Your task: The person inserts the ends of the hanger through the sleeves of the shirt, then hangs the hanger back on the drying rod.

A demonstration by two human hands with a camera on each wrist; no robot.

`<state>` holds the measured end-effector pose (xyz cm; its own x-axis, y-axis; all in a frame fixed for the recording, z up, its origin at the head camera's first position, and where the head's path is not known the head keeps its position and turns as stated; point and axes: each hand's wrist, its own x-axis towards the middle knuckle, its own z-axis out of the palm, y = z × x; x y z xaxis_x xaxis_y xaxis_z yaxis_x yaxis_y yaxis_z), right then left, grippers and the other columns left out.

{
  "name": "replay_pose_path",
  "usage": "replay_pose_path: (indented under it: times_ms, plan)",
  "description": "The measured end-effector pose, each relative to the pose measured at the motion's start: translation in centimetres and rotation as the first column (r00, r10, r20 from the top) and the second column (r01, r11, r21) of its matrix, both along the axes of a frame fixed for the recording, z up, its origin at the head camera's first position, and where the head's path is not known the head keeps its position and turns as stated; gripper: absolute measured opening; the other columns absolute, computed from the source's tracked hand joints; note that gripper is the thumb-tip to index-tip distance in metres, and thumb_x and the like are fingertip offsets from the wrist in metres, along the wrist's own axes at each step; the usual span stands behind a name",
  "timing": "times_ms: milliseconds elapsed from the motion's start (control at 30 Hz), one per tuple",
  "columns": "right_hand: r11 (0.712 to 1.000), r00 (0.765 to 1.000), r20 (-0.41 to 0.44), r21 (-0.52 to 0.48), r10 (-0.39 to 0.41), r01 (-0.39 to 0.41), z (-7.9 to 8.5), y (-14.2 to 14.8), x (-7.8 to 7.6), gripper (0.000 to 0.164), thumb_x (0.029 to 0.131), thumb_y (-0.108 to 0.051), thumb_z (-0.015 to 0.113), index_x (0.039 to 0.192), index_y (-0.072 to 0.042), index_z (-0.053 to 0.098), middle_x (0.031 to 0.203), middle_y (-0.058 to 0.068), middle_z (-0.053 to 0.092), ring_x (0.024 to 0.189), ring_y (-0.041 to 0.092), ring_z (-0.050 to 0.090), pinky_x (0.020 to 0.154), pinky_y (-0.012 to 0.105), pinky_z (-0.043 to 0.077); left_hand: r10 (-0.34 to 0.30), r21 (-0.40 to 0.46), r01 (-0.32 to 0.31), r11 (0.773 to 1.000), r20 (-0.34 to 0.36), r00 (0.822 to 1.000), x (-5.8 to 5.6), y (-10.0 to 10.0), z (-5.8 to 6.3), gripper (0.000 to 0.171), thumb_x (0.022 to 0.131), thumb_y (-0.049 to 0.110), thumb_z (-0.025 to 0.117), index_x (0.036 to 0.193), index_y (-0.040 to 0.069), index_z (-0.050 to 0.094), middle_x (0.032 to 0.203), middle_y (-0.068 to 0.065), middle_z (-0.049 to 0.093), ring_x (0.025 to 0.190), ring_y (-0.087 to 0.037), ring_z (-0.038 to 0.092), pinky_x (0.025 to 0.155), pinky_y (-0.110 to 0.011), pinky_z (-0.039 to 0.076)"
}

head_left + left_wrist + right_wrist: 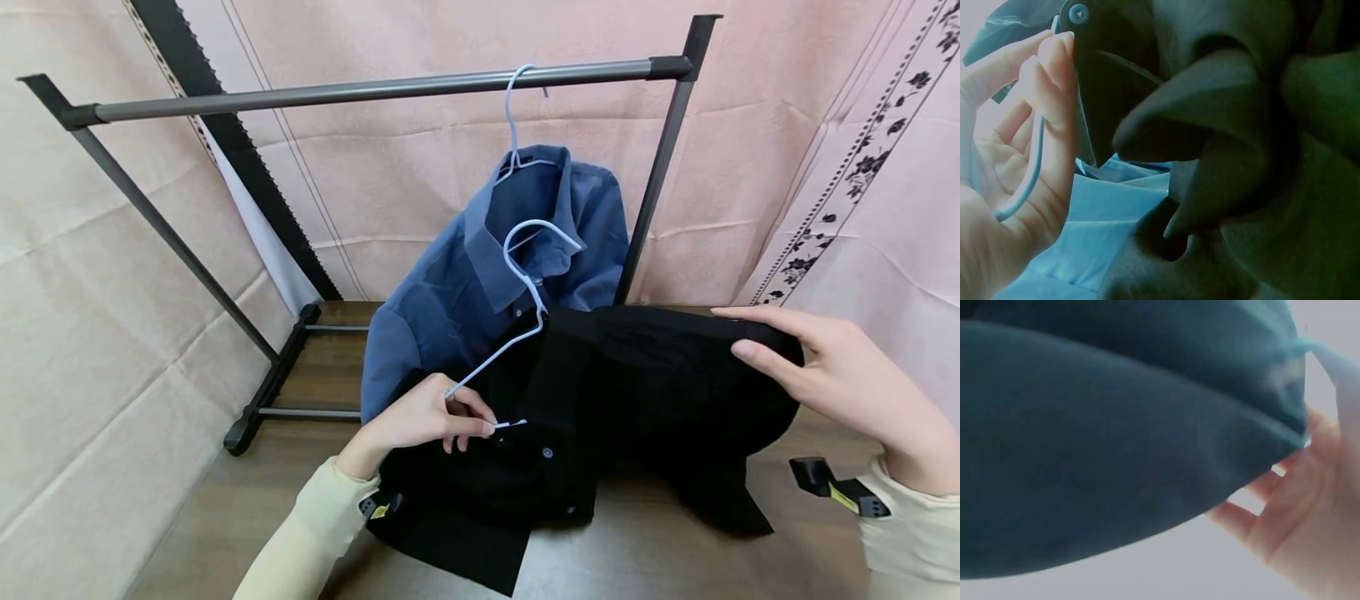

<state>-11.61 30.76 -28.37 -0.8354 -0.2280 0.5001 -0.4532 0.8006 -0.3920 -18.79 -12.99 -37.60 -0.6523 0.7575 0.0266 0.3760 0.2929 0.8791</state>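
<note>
A black shirt [660,383] with small buttons hangs over the table in front of me. A light blue hanger [537,296] sits at its collar, hook upward. My left hand [435,417] grips the bent end of that hanger between thumb and fingers; in the left wrist view the hanger's curve [1038,150] crosses the palm. At the other side, my right hand [832,358] holds the shirt's shoulder, thumb in front and fingers behind. The dark cloth [1116,456] fills much of the right wrist view. Cloth hides the hanger's far arm.
Behind the black shirt, a blue shirt [442,292] hangs by another light blue hanger [512,125] from the bar [337,93] of a dark metal rack. The rack's foot [266,392] stands on the wooden table [202,508]. Pink curtains [420,167] surround it.
</note>
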Motion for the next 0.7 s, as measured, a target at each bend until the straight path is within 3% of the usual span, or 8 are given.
replay_pose_path:
  times_ms: [133, 267, 367, 600, 700]
  plan:
    - [0.999, 0.999, 0.032, -0.048, 0.020, -0.018, -1.0, 1.5, -0.3, 0.049, 0.094, -0.007, 0.072, 0.139, -0.022, 0.062, 0.100, -0.022, 0.058, 0.061, 0.002, 0.040, 0.060, 0.019, 0.031, -0.005, 0.003, 0.005, 1.000, 0.000, 1.000, 0.0, -0.1, 0.1, 0.007, 0.094, 0.019, 0.072, 0.095, 0.017, 0.079, 0.078, -0.003, 0.073, 0.059, -0.024, 0.066, 0.051, -0.038, 0.056]
    - [0.988, 0.991, -0.050, -0.087, 0.125, -0.129, -2.0, 2.2, -0.9, 0.036, 0.097, 0.003, 0.063, 0.129, -0.011, 0.068, 0.100, -0.022, 0.064, 0.083, -0.001, 0.059, 0.074, 0.012, 0.040, 0.002, -0.014, -0.002, 1.000, 0.001, 1.000, 0.2, -0.1, 0.1, 0.008, 0.094, 0.019, 0.072, 0.095, 0.015, 0.079, 0.076, -0.005, 0.072, 0.059, -0.027, 0.066, 0.051, -0.035, 0.056]
    - [0.973, 0.969, -0.133, -0.070, 0.209, -0.220, -2.5, 2.2, -1.3, 0.030, 0.098, 0.008, 0.057, 0.119, -0.005, 0.072, 0.118, -0.025, 0.066, 0.110, -0.009, 0.058, 0.093, 0.007, 0.038, 0.004, -0.036, -0.004, 0.999, -0.006, 1.000, 0.2, -0.2, 0.2, 0.008, 0.094, 0.019, 0.073, 0.094, 0.016, 0.079, 0.075, -0.005, 0.071, 0.059, -0.027, 0.065, 0.051, -0.034, 0.055]
    - [0.936, 0.916, -0.192, 0.047, 0.351, -0.349, -2.5, 0.3, -2.3, 0.024, 0.101, 0.000, 0.057, 0.115, -0.008, 0.074, 0.114, -0.022, 0.068, 0.108, -0.011, 0.059, 0.094, 0.008, 0.039, -0.027, -0.087, 0.022, 0.996, -0.063, 0.998, 0.3, 0.4, 0.8, 0.008, 0.095, 0.020, 0.071, 0.094, 0.021, 0.079, 0.077, -0.001, 0.073, 0.058, -0.023, 0.067, 0.050, -0.036, 0.055]
    - [0.936, 0.919, -0.180, 0.101, 0.350, -0.336, -2.3, -1.0, -2.6, 0.026, 0.100, -0.001, 0.060, 0.117, -0.014, 0.074, 0.111, -0.015, 0.071, 0.108, -0.013, 0.057, 0.094, 0.007, 0.038, -0.022, -0.100, 0.015, 0.995, -0.070, 0.997, 0.4, 0.9, 1.1, 0.008, 0.094, 0.020, 0.072, 0.093, 0.021, 0.080, 0.076, -0.001, 0.072, 0.056, -0.022, 0.066, 0.049, -0.036, 0.055]
